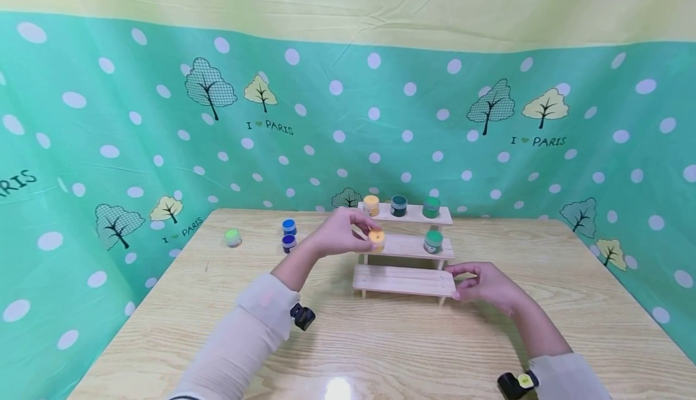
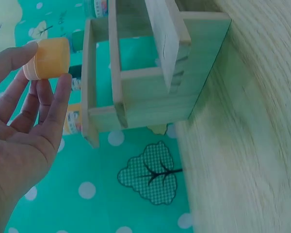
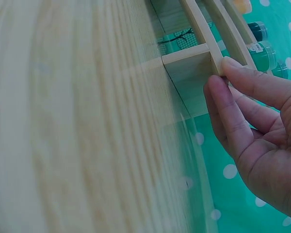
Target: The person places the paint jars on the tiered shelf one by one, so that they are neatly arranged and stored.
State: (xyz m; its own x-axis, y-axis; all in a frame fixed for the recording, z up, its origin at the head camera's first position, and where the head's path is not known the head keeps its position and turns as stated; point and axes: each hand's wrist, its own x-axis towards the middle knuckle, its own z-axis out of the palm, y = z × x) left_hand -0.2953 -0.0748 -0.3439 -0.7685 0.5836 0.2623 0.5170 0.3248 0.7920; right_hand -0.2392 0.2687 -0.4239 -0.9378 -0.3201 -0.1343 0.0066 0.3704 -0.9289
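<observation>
We see the left hand (image 1: 339,234) pinching a small round orange jar (image 1: 377,240) between thumb and fingers, holding it at the left end of the middle tier of a pale wooden three-tier stand (image 1: 402,279). From the head view we cannot tell whether the jar touches that tier, since jar and fingers cover the tier's left end. In the left wrist view, thumb and fingertips hide part of the jar's side.

The right hand (image 1: 486,285) pinches the right end of the lowest tier; the right wrist view shows its thumb on one side of the board and a finger on the other.

On the top tier we make out a light orange jar (image 1: 371,205), a dark teal jar (image 1: 399,206) and a green jar (image 1: 431,207) in a row. Another green-lidded jar (image 1: 433,241) stands at the right of the middle tier. Both wrist views show these jars only partly, behind the boards or cut by the frame, and their labels are too small for us to read.

Farther left on the wood-grain table (image 1: 413,351) stand a light-green-lidded jar (image 1: 233,238), a bright blue jar (image 1: 289,226) and a dark blue jar (image 1: 289,243). Printed panels on the green-and-yellow dotted cloth (image 1: 380,146) behind are cut off at the top.
</observation>
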